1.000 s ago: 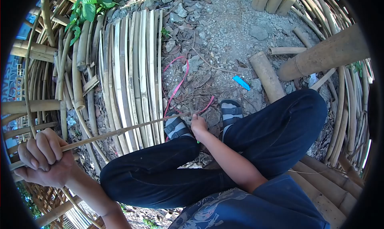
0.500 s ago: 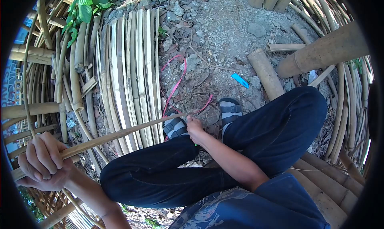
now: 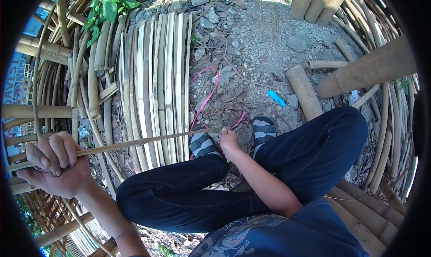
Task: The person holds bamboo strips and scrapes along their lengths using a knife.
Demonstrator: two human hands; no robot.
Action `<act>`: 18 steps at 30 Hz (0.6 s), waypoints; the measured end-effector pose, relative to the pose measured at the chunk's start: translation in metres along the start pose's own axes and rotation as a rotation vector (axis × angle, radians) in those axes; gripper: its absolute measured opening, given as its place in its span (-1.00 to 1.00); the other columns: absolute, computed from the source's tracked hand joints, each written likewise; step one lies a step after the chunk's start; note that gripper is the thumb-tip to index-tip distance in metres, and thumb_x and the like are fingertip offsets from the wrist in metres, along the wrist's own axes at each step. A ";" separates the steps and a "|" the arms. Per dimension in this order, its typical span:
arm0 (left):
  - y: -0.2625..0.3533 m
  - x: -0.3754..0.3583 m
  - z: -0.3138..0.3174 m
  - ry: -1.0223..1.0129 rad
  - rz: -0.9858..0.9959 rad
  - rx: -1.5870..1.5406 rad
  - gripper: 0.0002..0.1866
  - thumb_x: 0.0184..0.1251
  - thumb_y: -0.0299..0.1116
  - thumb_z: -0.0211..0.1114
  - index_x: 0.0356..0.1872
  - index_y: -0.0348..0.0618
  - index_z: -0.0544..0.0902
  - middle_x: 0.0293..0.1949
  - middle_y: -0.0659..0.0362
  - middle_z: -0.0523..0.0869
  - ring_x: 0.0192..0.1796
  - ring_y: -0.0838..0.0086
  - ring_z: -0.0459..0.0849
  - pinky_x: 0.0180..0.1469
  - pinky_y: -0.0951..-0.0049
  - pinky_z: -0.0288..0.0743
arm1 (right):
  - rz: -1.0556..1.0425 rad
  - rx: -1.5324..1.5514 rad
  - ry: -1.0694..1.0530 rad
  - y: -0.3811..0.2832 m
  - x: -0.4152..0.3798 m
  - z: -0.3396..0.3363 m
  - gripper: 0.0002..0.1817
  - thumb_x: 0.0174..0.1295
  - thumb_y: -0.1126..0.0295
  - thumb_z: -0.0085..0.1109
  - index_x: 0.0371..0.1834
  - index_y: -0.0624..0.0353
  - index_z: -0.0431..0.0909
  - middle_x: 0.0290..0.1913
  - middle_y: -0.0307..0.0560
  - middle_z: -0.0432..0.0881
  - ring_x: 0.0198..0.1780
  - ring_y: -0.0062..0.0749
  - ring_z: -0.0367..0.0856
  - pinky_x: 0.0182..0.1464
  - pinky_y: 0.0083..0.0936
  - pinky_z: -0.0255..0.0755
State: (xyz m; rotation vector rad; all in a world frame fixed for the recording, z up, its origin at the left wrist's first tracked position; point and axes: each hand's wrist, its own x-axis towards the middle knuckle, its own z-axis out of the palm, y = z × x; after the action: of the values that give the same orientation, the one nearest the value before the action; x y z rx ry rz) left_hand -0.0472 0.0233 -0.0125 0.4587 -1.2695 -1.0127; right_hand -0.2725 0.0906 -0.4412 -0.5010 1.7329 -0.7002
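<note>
My left hand [image 3: 60, 165] is closed around a long, thin bamboo strip [image 3: 148, 140] at the left, palm side up. The strip stretches across to my right hand [image 3: 230, 142], which is closed between my shins near the strip's far end. A bit of green handle [image 3: 228, 161] shows below the right fist. It looks like a knife handle, but the blade is hard to make out against the ground. Beyond the strip lies a row of split bamboo slats [image 3: 157, 77] on the ground.
Pink plastic ribbon [image 3: 206, 99] curls on the dirt by my sandals [image 3: 264, 129]. A small blue plastic piece [image 3: 275, 98] lies beyond my right foot. A short bamboo length [image 3: 301, 88] and a thick bamboo post [image 3: 368, 68] stand to the right. Bamboo poles line both sides.
My left hand has shifted slightly up and right, and the strip now lies closer to level. The whole view has moved a little, so the surroundings appear further right and lower.
</note>
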 end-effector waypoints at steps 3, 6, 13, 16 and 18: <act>-0.002 -0.003 0.006 0.133 0.030 0.106 -0.35 0.56 0.25 -0.17 -0.56 -0.09 0.39 -0.76 0.37 0.18 -0.76 0.65 0.04 -0.71 0.62 -0.09 | 0.101 -0.110 0.007 0.017 0.013 0.004 -0.57 0.56 0.13 -0.13 -0.36 0.23 0.52 -0.46 -0.16 0.46 -0.42 -0.38 0.40 -0.28 -0.33 0.30; -0.005 -0.002 0.008 0.271 0.050 0.224 -0.35 0.58 0.26 -0.25 -0.51 -0.05 0.43 -0.72 0.37 0.17 -0.71 0.66 0.03 -0.75 0.62 -0.16 | 0.098 -0.107 -0.076 0.015 0.011 0.015 -0.58 0.55 0.16 -0.13 -0.31 0.26 0.55 -0.41 -0.11 0.52 -0.35 -0.35 0.44 -0.22 -0.30 0.32; -0.007 -0.003 0.010 0.280 0.060 0.190 -0.35 0.57 0.28 -0.25 -0.46 -0.07 0.45 -0.70 0.35 0.19 -0.69 0.66 0.03 -0.72 0.63 -0.15 | -0.220 -0.422 -0.049 -0.074 -0.074 0.007 -0.55 0.55 0.10 -0.19 -0.16 0.22 0.60 -0.23 0.15 0.65 -0.12 0.17 0.59 -0.03 -0.09 0.39; -0.005 -0.003 0.013 0.268 0.050 0.197 -0.34 0.57 0.28 -0.25 -0.47 -0.07 0.45 -0.70 0.35 0.20 -0.69 0.66 0.01 -0.71 0.63 -0.14 | -0.196 -0.242 -0.232 -0.077 -0.073 -0.003 -0.55 0.55 0.09 -0.20 -0.14 0.23 0.60 -0.35 0.11 0.64 -0.23 0.06 0.62 -0.14 -0.07 0.40; -0.007 -0.003 0.016 0.364 0.056 0.202 -0.34 0.57 0.28 -0.25 -0.48 -0.06 0.45 -0.72 0.36 0.18 -0.71 0.66 -0.01 -0.71 0.63 -0.17 | -0.223 -0.101 -0.330 -0.081 -0.080 0.006 -0.56 0.55 0.09 -0.17 -0.20 0.24 0.57 -0.43 0.03 0.57 -0.34 -0.10 0.56 -0.24 -0.17 0.37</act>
State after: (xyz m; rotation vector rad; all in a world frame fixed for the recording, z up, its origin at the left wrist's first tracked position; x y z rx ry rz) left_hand -0.0647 0.0260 -0.0147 0.7244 -1.0521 -0.7162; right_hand -0.2475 0.0824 -0.3299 -0.8413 1.4192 -0.6464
